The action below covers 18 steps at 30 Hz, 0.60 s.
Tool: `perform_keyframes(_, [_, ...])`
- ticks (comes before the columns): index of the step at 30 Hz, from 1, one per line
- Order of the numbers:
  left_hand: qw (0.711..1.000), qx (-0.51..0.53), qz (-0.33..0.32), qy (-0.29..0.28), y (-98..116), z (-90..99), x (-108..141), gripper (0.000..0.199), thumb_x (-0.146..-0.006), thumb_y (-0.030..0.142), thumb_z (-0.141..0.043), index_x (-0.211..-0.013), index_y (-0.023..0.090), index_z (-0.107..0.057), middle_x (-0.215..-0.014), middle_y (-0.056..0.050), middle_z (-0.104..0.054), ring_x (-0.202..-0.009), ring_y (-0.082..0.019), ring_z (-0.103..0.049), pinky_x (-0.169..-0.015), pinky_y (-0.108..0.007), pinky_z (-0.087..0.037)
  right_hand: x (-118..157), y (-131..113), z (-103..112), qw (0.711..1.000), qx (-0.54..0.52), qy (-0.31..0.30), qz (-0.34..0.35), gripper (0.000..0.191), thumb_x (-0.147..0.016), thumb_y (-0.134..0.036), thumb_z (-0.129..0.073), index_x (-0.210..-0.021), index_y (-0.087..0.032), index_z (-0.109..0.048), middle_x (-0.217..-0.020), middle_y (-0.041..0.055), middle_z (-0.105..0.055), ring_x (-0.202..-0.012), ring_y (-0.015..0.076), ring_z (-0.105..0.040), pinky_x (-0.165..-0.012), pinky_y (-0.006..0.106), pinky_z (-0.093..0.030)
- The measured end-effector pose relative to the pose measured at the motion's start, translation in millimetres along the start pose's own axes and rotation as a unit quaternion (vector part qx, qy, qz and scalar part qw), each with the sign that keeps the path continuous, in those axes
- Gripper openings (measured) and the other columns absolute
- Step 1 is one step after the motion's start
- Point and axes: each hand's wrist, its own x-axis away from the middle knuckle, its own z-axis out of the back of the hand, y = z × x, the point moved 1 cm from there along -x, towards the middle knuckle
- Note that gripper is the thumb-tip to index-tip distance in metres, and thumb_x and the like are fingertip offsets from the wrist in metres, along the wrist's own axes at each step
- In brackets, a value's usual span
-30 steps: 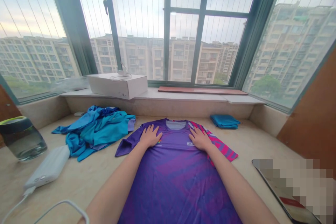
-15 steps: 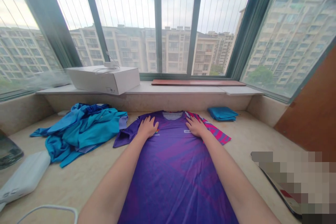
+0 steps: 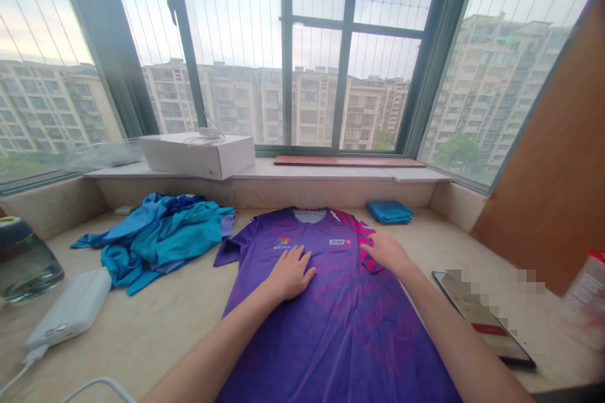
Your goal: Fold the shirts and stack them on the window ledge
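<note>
A purple T-shirt [image 3: 302,327] lies spread front side up, its collar toward the window. My left hand [image 3: 290,274] rests flat on its chest with the fingers spread, just below a small colourful logo [image 3: 283,241]. At the shirt's right side my right hand [image 3: 388,253] has its fingers closed on the pink-striped sleeve [image 3: 371,259], which lies drawn in against the body. The other sleeve [image 3: 227,252], plain purple, sticks out to the left.
On the left lie a crumpled heap of blue clothes [image 3: 165,239], a white power bank [image 3: 70,312] with a cable and a glass container [image 3: 28,264]. A folded blue cloth [image 3: 390,211] and a phone [image 3: 486,327] are on the right. A white box [image 3: 198,154] stands on the sill.
My left hand has slid down and toward the middle of the chest. My right hand has moved right onto the striped sleeve, which has come inward. The view has tilted up slightly.
</note>
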Motion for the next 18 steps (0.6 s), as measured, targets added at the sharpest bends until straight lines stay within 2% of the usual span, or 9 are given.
perform_keyframes(4, [1.0, 0.024, 0.012, 0.013, 1.2, 3.3, 7.0, 0.06, -0.1, 0.05, -0.036, -0.149, 0.016, -0.047, -0.159, -0.017, -0.04, -0.149, -0.032, -0.032, -0.122, -0.05, -0.023, 14.8, 32.6, -14.8, 0.998, 0.007, 0.003, -0.068, 0.038, -0.093, -0.05, -0.054, -0.099, -0.018, -0.073, -0.105, 0.0185, -0.075, -0.1, 0.0369, -0.071, -0.083, 0.047, -0.055])
perform_keyframes(8, [1.0, 0.019, 0.002, 0.019, 1.5, 7.9, 13.2, 0.06, -0.102, 0.048, -0.032, -0.148, 0.014, -0.048, -0.159, -0.018, -0.04, -0.15, -0.032, -0.03, -0.124, -0.051, -0.02, 15.7, 51.2, -25.5, 0.996, 0.003, 0.012, -0.083, 0.037, -0.094, -0.049, -0.052, -0.096, -0.019, -0.074, -0.103, 0.0191, -0.076, -0.099, 0.038, -0.072, -0.082, 0.049, -0.055])
perform_keyframes(12, [0.999, 0.034, -0.004, -0.007, 1.6, 6.0, 21.3, 0.061, -0.1, 0.052, -0.037, -0.15, 0.018, -0.048, -0.161, -0.016, -0.037, -0.151, -0.033, -0.028, -0.123, -0.052, -0.02, 12.1, 58.8, -28.9, 0.997, -0.01, 0.021, -0.077, 0.036, -0.095, -0.045, -0.049, -0.101, -0.023, -0.077, -0.103, 0.0158, -0.077, -0.101, 0.0365, -0.072, -0.084, 0.048, -0.055])
perform_keyframes(18, [1.0, 0.027, 0.0, -0.013, 2.8, 5.1, 23.3, 0.062, -0.1, 0.052, -0.037, -0.15, 0.018, -0.047, -0.161, -0.016, -0.036, -0.151, -0.033, -0.027, -0.124, -0.052, -0.02, 10.9, 55.3, -28.5, 0.996, -0.019, 0.035, -0.086, 0.034, -0.094, -0.041, -0.05, -0.104, -0.028, -0.079, -0.103, 0.0109, -0.078, -0.103, 0.0333, -0.071, -0.084, 0.043, -0.053])
